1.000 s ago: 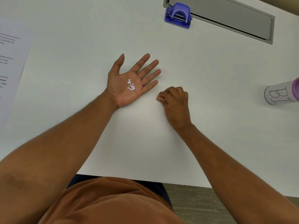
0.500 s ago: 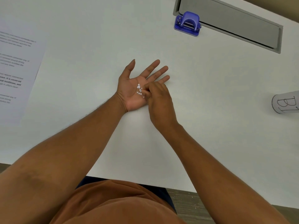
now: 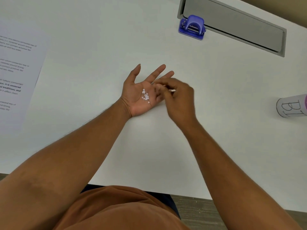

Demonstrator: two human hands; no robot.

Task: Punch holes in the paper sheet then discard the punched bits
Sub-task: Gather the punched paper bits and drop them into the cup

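Cupping punched bits [image 3: 145, 96] in flat, spread left hand [image 3: 141, 95], right hand [image 3: 178, 98] blurred, grip unclear, labelled cup [image 3: 291, 106] on side w/ contents hidden.

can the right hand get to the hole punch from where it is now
Probably yes. The right hand hovers over the left hand's fingers, and only bare table lies between it and the hole punch. It would need a forward reach.

A left hand [image 3: 141, 95] lies palm up and flat on a white table [image 3: 99, 39], a small cluster of white paper bits [image 3: 145, 96] in its palm. The right hand [image 3: 178, 98], blurred, hovers over the left fingers with its fingertips curled together. A blue hole punch [image 3: 191, 27] sits at the far edge beside a grey cover [image 3: 232, 25]. A printed sheet [image 3: 15, 72] lies far left; a labelled cup [image 3: 292, 106] lies far right.
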